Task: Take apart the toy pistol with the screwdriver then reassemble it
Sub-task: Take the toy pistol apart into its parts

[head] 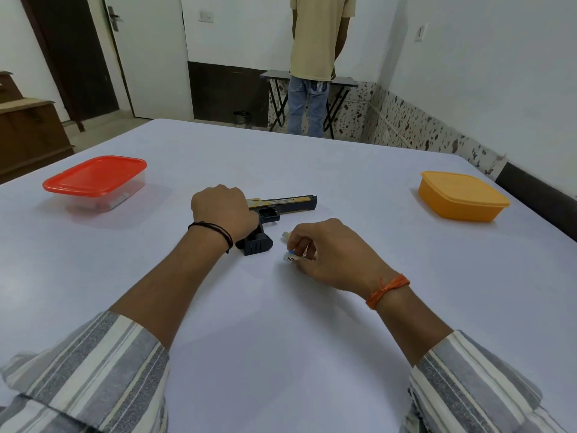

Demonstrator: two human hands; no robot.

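A black and gold toy pistol (282, 205) lies on its side on the white table (281, 307), barrel pointing right. My left hand (223, 210) is curled over its rear end and grip, holding it down. Just right of the pistol's grip, my right hand (327, 254) pinches a small white, labelled object with a blue part (292, 257) against the table; most of that object is hidden under my fingers. I cannot tell whether it is the screwdriver.
A clear box with a red lid (95, 182) stands at the left of the table. An orange lidded box (462, 195) stands at the right. Beyond the table a person (315, 64) stands facing a small folding table (343, 81) by the wall.
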